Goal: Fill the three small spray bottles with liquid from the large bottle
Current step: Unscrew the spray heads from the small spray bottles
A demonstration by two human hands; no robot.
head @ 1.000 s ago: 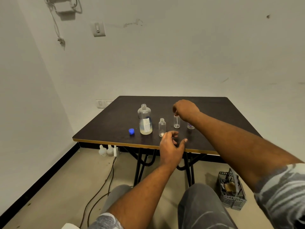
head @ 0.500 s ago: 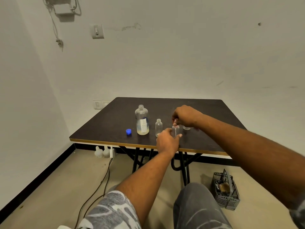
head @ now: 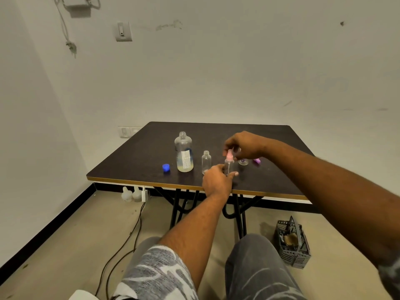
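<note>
The large clear bottle (head: 184, 155) stands uncapped on the dark table (head: 151, 146), with pale liquid in its lower part. Its blue cap (head: 166, 167) lies to its left. An open small clear bottle (head: 206, 161) stands right of the large one. My left hand (head: 217, 180) grips a second small bottle (head: 228, 166) by its body. My right hand (head: 244, 145) pinches the pink spray top (head: 229, 156) on that bottle's neck. Behind my right hand a third small clear piece (head: 243, 161) and a purple spray top (head: 257, 161) sit on the table, partly hidden.
The table's gold-trimmed front edge (head: 134, 181) runs just in front of my left hand. A grey plastic basket (head: 292, 245) stands on the floor at the right. White plugs and cables (head: 134, 193) lie under the table's left side.
My left hand has closed round the small bottle near the front edge. My right hand has brought the pink spray top down onto that bottle's neck.
</note>
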